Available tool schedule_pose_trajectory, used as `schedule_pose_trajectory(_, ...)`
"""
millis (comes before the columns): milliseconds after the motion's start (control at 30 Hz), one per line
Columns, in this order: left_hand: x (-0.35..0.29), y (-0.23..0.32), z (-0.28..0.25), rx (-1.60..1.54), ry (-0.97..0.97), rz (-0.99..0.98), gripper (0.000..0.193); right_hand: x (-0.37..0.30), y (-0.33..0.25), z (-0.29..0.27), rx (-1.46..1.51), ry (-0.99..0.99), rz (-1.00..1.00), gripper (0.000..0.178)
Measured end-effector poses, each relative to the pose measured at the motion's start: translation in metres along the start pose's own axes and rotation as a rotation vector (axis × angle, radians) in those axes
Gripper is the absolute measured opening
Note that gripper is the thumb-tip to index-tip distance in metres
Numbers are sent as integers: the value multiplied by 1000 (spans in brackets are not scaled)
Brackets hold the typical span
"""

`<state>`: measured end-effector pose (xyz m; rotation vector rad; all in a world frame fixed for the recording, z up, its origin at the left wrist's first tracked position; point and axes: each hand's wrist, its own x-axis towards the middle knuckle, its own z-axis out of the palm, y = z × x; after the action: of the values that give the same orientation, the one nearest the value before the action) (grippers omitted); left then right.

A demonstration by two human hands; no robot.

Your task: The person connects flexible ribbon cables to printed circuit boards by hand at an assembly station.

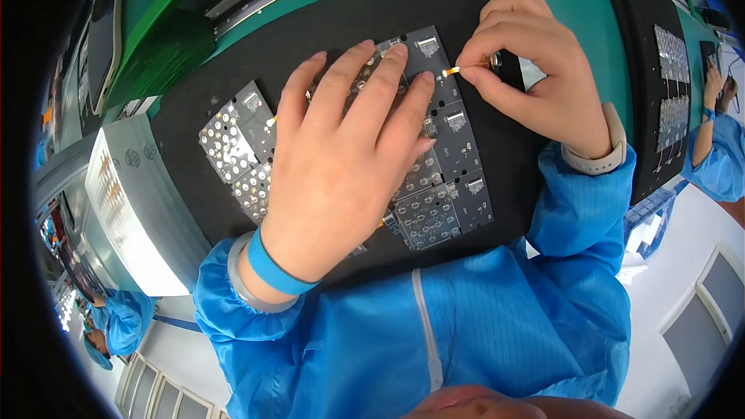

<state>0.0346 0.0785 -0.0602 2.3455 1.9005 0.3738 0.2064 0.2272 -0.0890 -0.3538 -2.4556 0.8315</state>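
My left hand (334, 155) lies flat with spread fingers over dark circuit boards, hiding much of them. Its fingertips rest on the upper part of the right-hand board panel (463, 143), which has several sections with white connectors. Left of the hand shows another circuit board panel (240, 136) dotted with round pale pads. Thumb and index finger of my right hand (535, 66) pinch a small flex cable (453, 71), orange with a white end, at the board's upper right edge. A small round metallic part (495, 60) shows behind those fingers; whether it joins the cable is unclear.
Under the boards is a black mat (512, 178) on a green tabletop (578, 0). At left stands a white sheet or tray (128, 217) with rows of small orange parts. More circuit boards (672, 120) lie on another mat at right. Co-workers in blue sleeves (718, 151) sit at both sides.
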Motion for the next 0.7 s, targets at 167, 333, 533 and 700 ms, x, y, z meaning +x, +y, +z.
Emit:
schedule_pose_trajectory(167, 0, 0, 1, 27, 3, 9, 52, 0, 0, 0, -6, -7, -16, 6)
schedule_pose_trajectory(333, 4, 3, 1, 16, -19, -3, 51, -3, 2, 0, -1, -1, -11, 7)
schedule_pose_trajectory(533, 7, 5, 8, 20, 16, -23, 50, -2, 2, -5, -37, -104, -18, 15)
schedule_pose_trajectory(700, 6, 6, 13, -92, 91, -38, 47, 0, 3, -9, 87, 14, 103, 17)
